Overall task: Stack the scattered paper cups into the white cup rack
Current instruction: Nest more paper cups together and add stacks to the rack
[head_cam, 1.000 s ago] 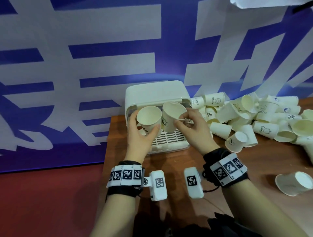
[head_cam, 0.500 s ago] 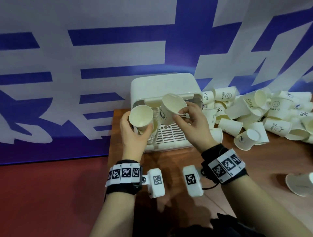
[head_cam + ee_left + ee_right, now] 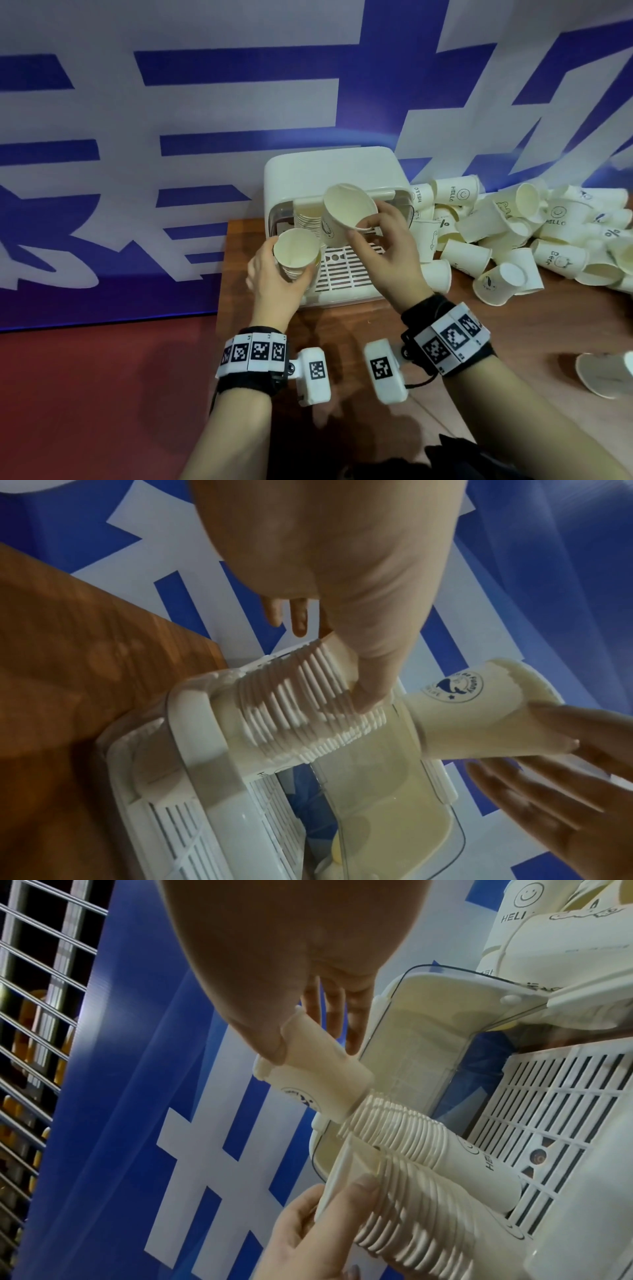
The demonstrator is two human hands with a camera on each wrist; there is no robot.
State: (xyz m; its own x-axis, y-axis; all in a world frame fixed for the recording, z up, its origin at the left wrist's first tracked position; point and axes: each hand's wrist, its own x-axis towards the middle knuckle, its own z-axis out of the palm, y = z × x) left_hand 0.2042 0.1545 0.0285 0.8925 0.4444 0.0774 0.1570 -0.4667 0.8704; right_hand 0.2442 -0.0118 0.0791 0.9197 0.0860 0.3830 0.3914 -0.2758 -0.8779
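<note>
The right hand (image 3: 380, 246) pinches 1 light, crushable cream paper cup (image 3: 346, 214) by its rim; the left hand (image 3: 274, 277) wraps the stiffer nested cup stack (image 3: 301, 704).

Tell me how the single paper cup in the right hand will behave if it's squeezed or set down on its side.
The single cup, pinched by the right hand, looks thin-walled, so it probably dents under a hard squeeze. It seems light. Loose cups lie sideways on the table, so it would likely roll.
</note>
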